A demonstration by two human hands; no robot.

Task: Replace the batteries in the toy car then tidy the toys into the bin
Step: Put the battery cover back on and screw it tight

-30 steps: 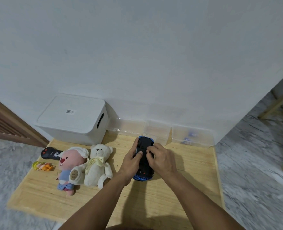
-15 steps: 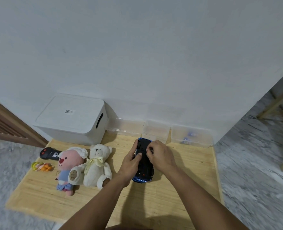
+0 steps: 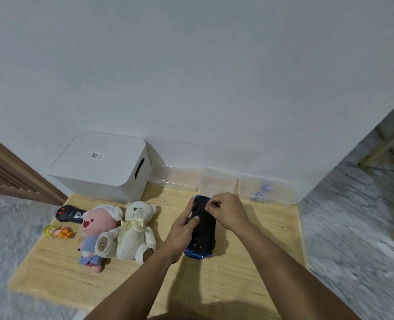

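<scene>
The blue toy car lies upside down on the wooden board, black underside up. My left hand grips its left side, with the thumb pressed on the underside. My right hand pinches a small black part at the car's far right corner; I cannot tell whether that part is loose from the car. The white lidded bin stands closed at the back left. A pink plush and a cream teddy bear lie left of the car.
A black remote and a small colourful toy lie at the board's left edge. Three clear boxes stand against the wall; the right one holds small blue items. Grey floor surrounds the board.
My right hand has moved from the middle of the car's underside to its far end and now pinches a small black part there. My left hand keeps its hold.
</scene>
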